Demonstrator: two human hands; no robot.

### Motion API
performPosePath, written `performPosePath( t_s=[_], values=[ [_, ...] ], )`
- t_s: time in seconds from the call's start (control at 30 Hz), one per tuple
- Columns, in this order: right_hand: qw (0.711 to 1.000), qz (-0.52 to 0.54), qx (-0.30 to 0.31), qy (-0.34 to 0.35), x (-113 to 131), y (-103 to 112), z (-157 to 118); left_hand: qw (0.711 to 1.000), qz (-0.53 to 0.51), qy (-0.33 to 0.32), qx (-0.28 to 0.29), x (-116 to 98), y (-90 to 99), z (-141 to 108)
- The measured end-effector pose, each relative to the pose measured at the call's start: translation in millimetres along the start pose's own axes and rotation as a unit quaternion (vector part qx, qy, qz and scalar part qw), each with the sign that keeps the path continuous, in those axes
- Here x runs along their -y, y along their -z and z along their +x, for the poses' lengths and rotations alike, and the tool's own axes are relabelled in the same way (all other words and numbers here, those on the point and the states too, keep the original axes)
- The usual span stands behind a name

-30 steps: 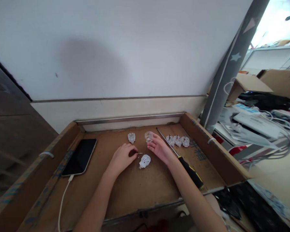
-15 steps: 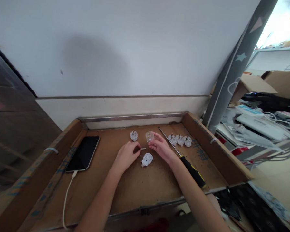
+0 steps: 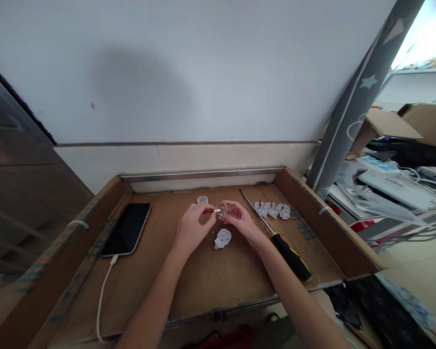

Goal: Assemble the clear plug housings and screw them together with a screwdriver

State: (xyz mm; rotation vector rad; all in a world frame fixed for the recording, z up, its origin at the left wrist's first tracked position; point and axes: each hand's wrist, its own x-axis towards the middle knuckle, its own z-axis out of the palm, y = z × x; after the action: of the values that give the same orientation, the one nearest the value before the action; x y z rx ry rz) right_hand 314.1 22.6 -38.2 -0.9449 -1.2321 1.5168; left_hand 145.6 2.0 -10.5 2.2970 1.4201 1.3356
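The clear plug shell (image 3: 224, 208) sat at the middle of the tray, lifted just off the floor of it in the right hand (image 3: 241, 222), whose grip was clenched round its far side. The left hand (image 3: 193, 228) pinched a small metal pin (image 3: 217, 210) between fingertips, its tip touching the shell's near face at about nine o'clock. By the look of it the pin was only being offered up, not seated; I cannot tell whether any other pins were already in.

At six o'clock from the shell, just beside both hands, a white cover (image 3: 223, 238) lay flat, apart from the shell, so closing up seemed yet to come. At ten o'clock a lone plug (image 3: 202, 199) stood with prongs up. At three o'clock, beyond the screwdriver (image 3: 276, 236) that lay untouched on a slant, three plugs (image 3: 272, 209) sat touching in a row, seemingly finished. I would judge the work on this piece to be at an early stage.

Well apart at nine o'clock a phone (image 3: 126, 229) lay with its cable (image 3: 102, 295), all within the cardboard tray (image 3: 327, 228).
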Motion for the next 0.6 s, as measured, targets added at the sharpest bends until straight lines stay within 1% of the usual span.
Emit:
performPosePath(
  t_s=[0.17, 0.3, 0.47, 0.6],
  values=[
    [0.999, -0.006, 0.038, 0.004, -2.1, 0.4, -0.4, 0.997, 0.062, -0.027, 0.024, -2.3, -0.9, -0.1],
    [0.998, -0.004, 0.054, 0.009, -3.6, 1.0, -0.2, 0.996, 0.082, -0.038, 0.009, -3.0, -2.6, -0.3],
    [0.998, -0.002, 0.064, 0.009, -1.6, 2.0, -1.2, 0.995, 0.079, -0.063, -0.001, -4.2, -4.6, -0.8],
    [0.998, 0.0, 0.067, 0.009, -1.0, 0.9, -2.2, 0.994, 0.079, -0.068, -0.014, -5.1, -5.2, -1.3]
  ],
)
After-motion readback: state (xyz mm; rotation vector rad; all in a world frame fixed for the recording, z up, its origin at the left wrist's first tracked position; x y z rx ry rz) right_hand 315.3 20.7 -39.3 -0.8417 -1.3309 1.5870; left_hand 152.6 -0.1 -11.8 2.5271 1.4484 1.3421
